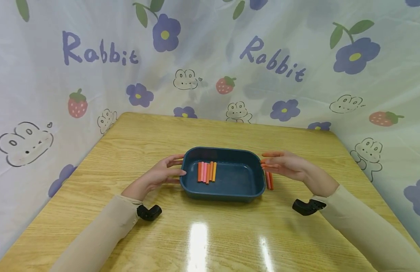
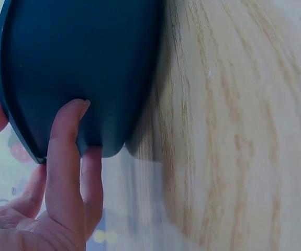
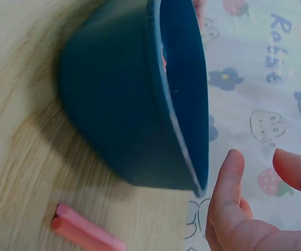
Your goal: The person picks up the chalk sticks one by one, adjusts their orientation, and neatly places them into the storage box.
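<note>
A dark blue-green rectangular bin with rounded corners [image 1: 227,194] stands on the wooden table. Inside, toward its left end, several slim round sticks [image 1: 206,172] in red, pink, orange and yellow lie side by side. My left hand [image 1: 162,173] is at the bin's left end, its extended fingers [image 2: 64,151] touching the outer wall and its thumb at the rim. Off the right end, my right hand [image 1: 287,165] holds nothing, its fingers spread and thumb apart. Below its fingertips, two pinkish-red sticks [image 3: 87,230] lie on the table close by the bin.
The wooden table [image 1: 145,136] extends around the bin on all sides. A white cloth [image 1: 210,49] with rabbits, flowers and strawberries hangs behind and at both sides. Black curved pieces [image 1: 149,212] are worn on both wrists, over pale sleeves.
</note>
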`<state>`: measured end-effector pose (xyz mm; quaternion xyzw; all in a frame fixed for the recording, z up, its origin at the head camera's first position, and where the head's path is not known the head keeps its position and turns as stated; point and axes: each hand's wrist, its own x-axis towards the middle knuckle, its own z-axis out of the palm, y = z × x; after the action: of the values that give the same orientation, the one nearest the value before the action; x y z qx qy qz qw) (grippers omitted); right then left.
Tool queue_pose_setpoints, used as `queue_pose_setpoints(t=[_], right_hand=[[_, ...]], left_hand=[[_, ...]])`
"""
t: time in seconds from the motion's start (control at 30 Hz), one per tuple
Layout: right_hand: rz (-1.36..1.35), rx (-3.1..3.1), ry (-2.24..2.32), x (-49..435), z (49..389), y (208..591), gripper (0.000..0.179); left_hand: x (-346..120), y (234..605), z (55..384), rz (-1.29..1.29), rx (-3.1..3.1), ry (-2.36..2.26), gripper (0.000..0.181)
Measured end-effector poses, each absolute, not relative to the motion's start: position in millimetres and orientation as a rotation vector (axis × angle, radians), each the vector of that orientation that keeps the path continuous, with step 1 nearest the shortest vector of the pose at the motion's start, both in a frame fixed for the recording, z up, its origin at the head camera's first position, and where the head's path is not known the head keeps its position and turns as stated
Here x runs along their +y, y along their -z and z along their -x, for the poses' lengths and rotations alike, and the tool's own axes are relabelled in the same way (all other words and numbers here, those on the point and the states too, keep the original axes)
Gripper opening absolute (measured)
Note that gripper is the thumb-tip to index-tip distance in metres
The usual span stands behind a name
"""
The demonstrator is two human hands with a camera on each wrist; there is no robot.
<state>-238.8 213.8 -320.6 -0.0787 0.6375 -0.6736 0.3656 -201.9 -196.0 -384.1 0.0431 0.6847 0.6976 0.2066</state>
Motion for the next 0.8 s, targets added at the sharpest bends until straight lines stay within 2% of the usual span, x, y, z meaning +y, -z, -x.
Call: queue_pose_setpoints(t=[0.3,0.8], right_hand=[[0.126,1.674,1.81,227,235,330,0.064],[-0.09,1.872,1.771,243,235,370,0.063]], left_hand=[[-196,384,202,-0.116,1.903,-1.943,0.073],[-197,385,203,-0.114,1.902,-1.947,0.073]])
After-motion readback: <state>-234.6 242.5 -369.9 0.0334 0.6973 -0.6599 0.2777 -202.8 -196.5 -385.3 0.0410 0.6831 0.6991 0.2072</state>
